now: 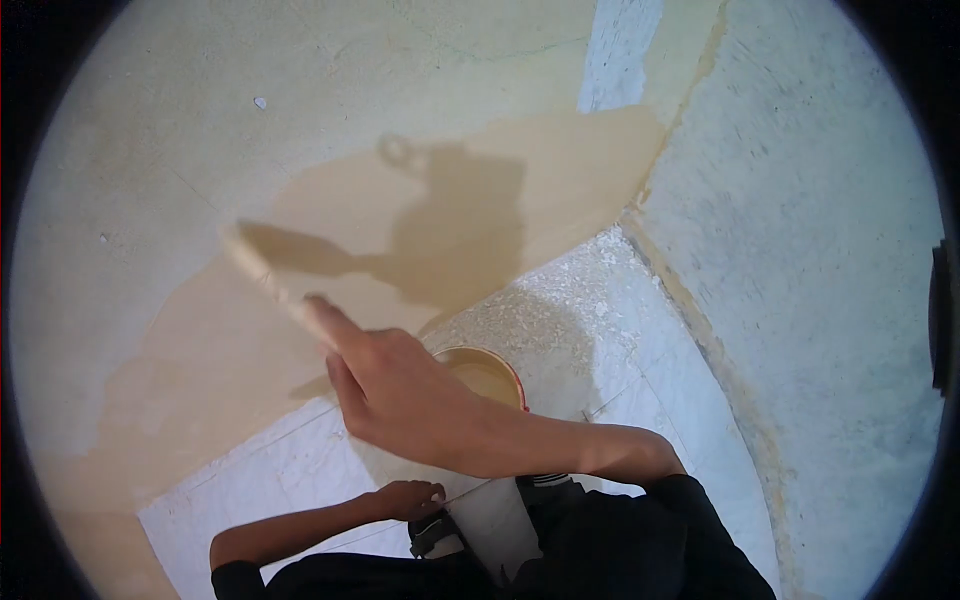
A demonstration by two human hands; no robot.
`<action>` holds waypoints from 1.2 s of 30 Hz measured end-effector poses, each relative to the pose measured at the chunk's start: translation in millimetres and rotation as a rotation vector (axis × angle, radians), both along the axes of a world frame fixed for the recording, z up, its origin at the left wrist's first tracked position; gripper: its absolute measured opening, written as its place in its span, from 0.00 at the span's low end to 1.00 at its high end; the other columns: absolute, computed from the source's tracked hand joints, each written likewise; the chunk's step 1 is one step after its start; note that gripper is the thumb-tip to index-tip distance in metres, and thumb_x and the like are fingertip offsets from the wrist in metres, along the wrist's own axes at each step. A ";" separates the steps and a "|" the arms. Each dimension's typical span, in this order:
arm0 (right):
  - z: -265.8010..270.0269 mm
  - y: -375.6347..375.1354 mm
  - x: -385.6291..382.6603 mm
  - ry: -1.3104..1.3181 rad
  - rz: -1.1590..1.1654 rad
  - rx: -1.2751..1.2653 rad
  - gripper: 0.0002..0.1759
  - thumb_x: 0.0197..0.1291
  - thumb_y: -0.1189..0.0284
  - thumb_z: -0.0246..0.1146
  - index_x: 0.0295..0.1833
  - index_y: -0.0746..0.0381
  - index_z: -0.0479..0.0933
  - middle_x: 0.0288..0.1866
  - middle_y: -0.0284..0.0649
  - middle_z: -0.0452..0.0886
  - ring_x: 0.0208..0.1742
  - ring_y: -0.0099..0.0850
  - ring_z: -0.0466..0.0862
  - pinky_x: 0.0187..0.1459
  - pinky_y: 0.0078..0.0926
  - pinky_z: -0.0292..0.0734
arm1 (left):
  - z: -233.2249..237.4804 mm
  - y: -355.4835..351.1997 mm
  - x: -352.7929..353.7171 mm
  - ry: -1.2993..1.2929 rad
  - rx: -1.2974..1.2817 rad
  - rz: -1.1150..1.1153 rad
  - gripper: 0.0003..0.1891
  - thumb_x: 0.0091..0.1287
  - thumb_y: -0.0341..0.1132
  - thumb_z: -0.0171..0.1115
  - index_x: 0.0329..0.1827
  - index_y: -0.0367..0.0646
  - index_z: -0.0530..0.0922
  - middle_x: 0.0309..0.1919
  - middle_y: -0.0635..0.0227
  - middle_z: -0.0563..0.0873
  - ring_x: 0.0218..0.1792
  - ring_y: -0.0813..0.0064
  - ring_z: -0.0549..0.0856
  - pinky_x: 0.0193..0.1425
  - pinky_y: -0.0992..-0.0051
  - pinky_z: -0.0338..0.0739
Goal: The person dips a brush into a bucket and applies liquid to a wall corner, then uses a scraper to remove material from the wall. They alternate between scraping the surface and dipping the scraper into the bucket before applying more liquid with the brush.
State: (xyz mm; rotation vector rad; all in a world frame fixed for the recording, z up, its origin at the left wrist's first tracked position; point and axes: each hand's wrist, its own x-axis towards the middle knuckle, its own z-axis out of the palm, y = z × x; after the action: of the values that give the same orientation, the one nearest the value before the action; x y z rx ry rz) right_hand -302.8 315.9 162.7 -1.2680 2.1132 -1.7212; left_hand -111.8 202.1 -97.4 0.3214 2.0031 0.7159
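Note:
My right hand [400, 390] is closed round the handle of a brush [262, 275], its blurred head pointing up and left against the tan, wet-looking part of the wall [220, 330]. Whether the bristles touch the wall cannot be told. Partly hidden behind my right wrist, a round bucket [485, 375] with a red rim holds tan liquid. Low in the view, my left hand [410, 500] rests by my knee or shoe, its fingers curled; a small pale thing shows at the fingertips, too small to name.
White floor tiles [270, 470] lie below the wall, with pale crumbs [600, 260] scattered near the corner. A grey wall [820, 250] rises on the right. A whitish strip [618, 55] runs down the upper wall. A dark object [940, 320] shows at the right edge.

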 end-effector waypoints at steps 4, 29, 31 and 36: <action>3.6 37.0 3.4 -0.235 0.183 0.125 0.19 0.63 0.77 0.56 0.60 0.65 0.70 0.25 0.47 0.79 0.26 0.41 0.80 0.31 0.33 0.74 | 7.3 -9.1 26.3 -0.007 0.002 0.196 0.18 0.70 0.49 0.48 0.52 0.50 0.76 0.48 0.54 0.82 0.52 0.52 0.81 0.54 0.55 0.75; -108.8 20.6 -41.9 0.713 0.769 1.318 0.14 0.59 0.71 0.62 0.48 0.68 0.79 0.30 0.49 0.82 0.31 0.43 0.84 0.31 0.38 0.80 | -46.7 71.8 77.5 0.506 0.358 1.063 0.09 0.67 0.37 0.62 0.47 0.46 0.78 0.21 0.67 0.78 0.22 0.71 0.79 0.27 0.71 0.73; -122.0 20.4 -43.3 0.734 0.789 1.311 0.14 0.59 0.71 0.61 0.48 0.68 0.79 0.30 0.49 0.82 0.31 0.43 0.84 0.31 0.39 0.80 | -50.3 72.8 78.1 0.506 0.342 1.056 0.09 0.66 0.37 0.62 0.46 0.47 0.77 0.21 0.68 0.78 0.22 0.71 0.79 0.28 0.71 0.74; -136.1 20.8 -45.0 0.739 0.802 1.296 0.14 0.59 0.71 0.61 0.48 0.68 0.79 0.29 0.49 0.81 0.30 0.44 0.84 0.32 0.40 0.80 | -50.0 67.1 73.9 0.473 0.350 1.004 0.09 0.66 0.38 0.62 0.46 0.47 0.77 0.21 0.70 0.78 0.22 0.72 0.80 0.28 0.72 0.75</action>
State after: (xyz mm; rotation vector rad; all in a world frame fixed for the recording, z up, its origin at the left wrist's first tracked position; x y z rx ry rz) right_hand -347.8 336.8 26.6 -1.8302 1.8009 0.5030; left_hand -37.9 269.2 -147.3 -0.4096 2.4445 1.7508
